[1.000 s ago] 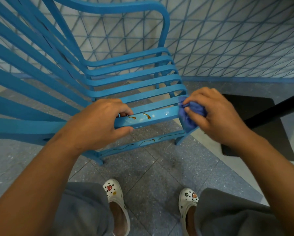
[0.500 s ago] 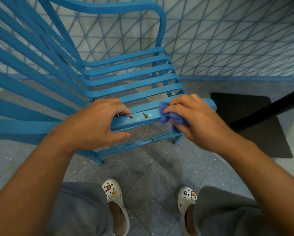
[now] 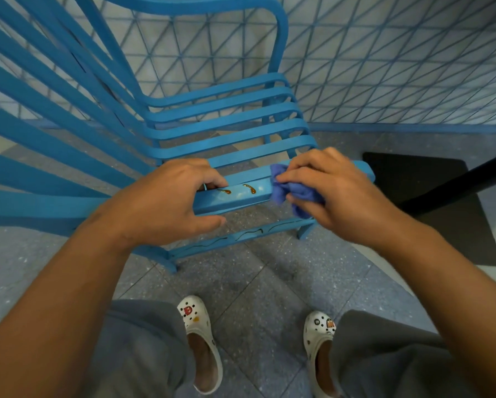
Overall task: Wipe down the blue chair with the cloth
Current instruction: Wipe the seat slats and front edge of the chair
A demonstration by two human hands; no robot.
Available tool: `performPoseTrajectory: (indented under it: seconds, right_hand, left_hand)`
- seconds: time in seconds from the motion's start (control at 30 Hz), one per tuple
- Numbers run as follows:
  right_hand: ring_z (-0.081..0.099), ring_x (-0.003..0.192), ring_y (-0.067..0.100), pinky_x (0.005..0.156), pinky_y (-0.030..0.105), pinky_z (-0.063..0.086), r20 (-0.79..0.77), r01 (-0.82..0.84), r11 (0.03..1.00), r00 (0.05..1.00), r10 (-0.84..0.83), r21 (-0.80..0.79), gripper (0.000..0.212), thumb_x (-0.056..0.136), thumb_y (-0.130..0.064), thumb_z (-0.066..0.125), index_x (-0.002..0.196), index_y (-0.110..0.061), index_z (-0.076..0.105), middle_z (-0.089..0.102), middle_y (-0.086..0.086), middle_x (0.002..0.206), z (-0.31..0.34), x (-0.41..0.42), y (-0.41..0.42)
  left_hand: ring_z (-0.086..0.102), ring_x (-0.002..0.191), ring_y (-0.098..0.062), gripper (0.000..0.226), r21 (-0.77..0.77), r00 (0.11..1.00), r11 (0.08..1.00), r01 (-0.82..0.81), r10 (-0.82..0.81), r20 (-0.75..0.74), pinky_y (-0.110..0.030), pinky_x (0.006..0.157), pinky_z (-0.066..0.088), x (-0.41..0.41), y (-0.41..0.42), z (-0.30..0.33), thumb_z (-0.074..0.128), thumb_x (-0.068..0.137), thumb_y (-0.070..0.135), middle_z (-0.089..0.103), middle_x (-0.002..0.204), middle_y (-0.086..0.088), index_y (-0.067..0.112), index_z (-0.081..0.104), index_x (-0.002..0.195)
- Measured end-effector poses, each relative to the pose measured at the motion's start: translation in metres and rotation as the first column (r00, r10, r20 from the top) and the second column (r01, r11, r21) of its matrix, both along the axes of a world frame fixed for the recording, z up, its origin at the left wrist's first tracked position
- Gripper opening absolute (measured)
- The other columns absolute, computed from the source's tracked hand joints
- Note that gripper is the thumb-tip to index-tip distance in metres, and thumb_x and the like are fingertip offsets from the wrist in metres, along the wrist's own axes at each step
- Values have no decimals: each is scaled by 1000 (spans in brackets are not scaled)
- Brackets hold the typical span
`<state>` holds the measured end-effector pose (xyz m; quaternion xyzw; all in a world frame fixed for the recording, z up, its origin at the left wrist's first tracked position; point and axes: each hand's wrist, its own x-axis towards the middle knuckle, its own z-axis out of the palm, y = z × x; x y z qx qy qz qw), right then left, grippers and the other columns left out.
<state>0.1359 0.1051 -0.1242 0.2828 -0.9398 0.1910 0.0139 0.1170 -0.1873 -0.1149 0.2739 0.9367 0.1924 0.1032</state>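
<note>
Judging progress, I see my right hand (image 3: 341, 193) clamping the cloth (image 3: 291, 191) at three o'clock of two brown smears (image 3: 241, 190) unwiped on the blue chair (image 3: 235, 145) front slat, left hand (image 3: 166, 202) curled gripping it, lower rail (image 3: 241, 235) squiggles possibly dirt too.

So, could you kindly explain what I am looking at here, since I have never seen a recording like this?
There is no machine here: a person wears a wide-angle camera on the head, so you look forward and down at their own arms and feet. In front stands a blue chair made of metal slats, beside a tiled wall. The left hand grips the front slat to steady the chair. The right hand holds a bunched blue cloth against that same slat. Between the hands, two small brown smears sit on the slat, not yet wiped. Dark squiggly marks show on the lower bar. Below are white clogs on a grey floor.
</note>
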Motion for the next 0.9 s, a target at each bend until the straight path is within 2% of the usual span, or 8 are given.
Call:
performPoseTrajectory:
  seconds: [0.13, 0.3, 0.33, 0.43, 0.5, 0.57, 0.73, 0.9]
  right_hand:
    - [50, 111, 22, 92, 47, 47, -19, 64, 998, 998, -63, 7, 42, 93, -38, 57, 129, -18, 64, 60, 0, 122, -2, -3, 6]
    - [52, 113, 18, 98, 36, 43, -48, 48, 998, 998, -50, -27, 64, 91, -68, 53, 129, -17, 63, 58, 0, 124, -16, 6, -33]
    - [56, 111, 20, 97, 38, 45, -60, 61, 995, 996, -66, -76, 63, 91, -66, 57, 126, -15, 66, 61, 1, 121, -19, 8, -42]
    - [63, 99, 22, 88, 42, 53, -94, 78, 980, 991, -96, -183, 39, 95, -45, 66, 114, -13, 74, 66, 4, 113, -22, 7, -53]
    - [63, 100, 15, 88, 39, 56, -2, 57, 980, 998, -58, -189, 32, 96, -42, 63, 114, -19, 74, 65, -4, 115, -16, -1, -43]
    - [64, 103, 9, 91, 36, 57, 81, 49, 976, 996, -33, -213, 34, 93, -45, 63, 115, -21, 74, 65, -9, 117, -10, -7, -28]
    - [61, 114, 9, 100, 33, 53, 109, 100, 974, 991, -79, -203, 41, 89, -44, 65, 121, -19, 72, 63, -8, 127, -7, -4, -20]
    - [51, 119, 8, 99, 14, 39, 114, -9, 993, 993, 22, -115, 48, 92, -35, 58, 136, -18, 60, 50, -6, 137, -14, 5, -43]
  left_hand:
    - [51, 88, 2, 42, 2, 998, 999, -46, 47, -38, -14, 79, 42, 5, -1, 1, 73, 83, 47, 59, 101, 20, 30, 68, 121]
    - [57, 87, -8, 37, -25, 983, 989, -149, 145, -115, -36, 78, 53, 15, -13, 7, 69, 80, 53, 63, 98, 14, 30, 72, 110]
    - [58, 86, -9, 37, -30, 978, 985, -169, 164, -129, -39, 75, 54, 17, -17, 8, 68, 79, 55, 64, 96, 14, 31, 72, 108]
    - [57, 85, -10, 34, -39, 968, 978, -205, 196, -159, -40, 73, 53, 23, -25, 9, 70, 80, 55, 62, 95, 15, 34, 72, 107]
    - [57, 87, -10, 36, -34, 965, 978, -207, 199, -169, -40, 74, 53, 26, -27, 8, 68, 80, 56, 62, 97, 16, 35, 71, 109]
    - [58, 87, -10, 38, -24, 965, 978, -207, 200, -170, -40, 74, 54, 28, -27, 8, 64, 80, 58, 62, 98, 17, 36, 71, 110]
    - [57, 86, -9, 40, -7, 970, 981, -193, 189, -150, -40, 75, 54, 26, -26, 7, 59, 80, 60, 58, 94, 18, 35, 71, 109]
    - [55, 84, -6, 42, 3, 973, 983, -184, 183, -144, -36, 75, 54, 23, -26, 8, 58, 79, 61, 55, 92, 20, 34, 71, 108]
